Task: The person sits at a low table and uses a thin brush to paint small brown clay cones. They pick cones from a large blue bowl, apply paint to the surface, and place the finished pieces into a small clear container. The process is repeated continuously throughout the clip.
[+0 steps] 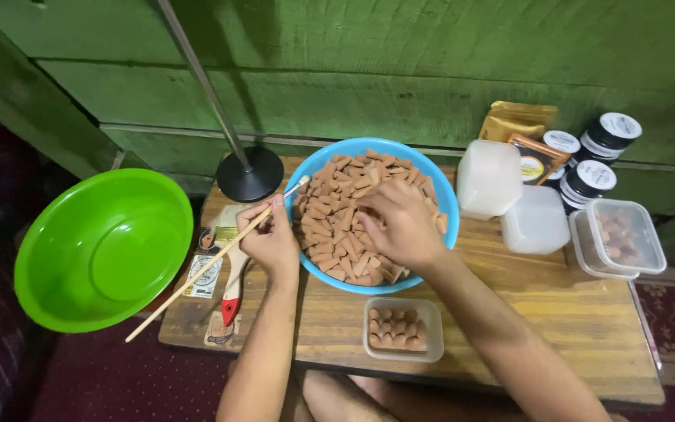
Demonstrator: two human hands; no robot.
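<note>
Over the blue bowl (441,205), two hands work with little brown cones and a thin brush.

On the low wooden table (572,312), the right hand (398,225) reaches down into the heap of brown cones (337,234) that fills the bowl; its fingertips are tucked in among them, so I cannot tell if it has one pinched yet. The left hand (269,237) is closed around a thin wooden brush (205,270), held near the tip end, with the long stick pointing back past the green bowl (103,246). The cones look small, light and dry, and I think they could crumble or chip if squeezed hard. A soft pinch on the thick end, with finger and thumb, looks safest. A small clear tub (402,328) in front holds a few cones set close together.
</note>
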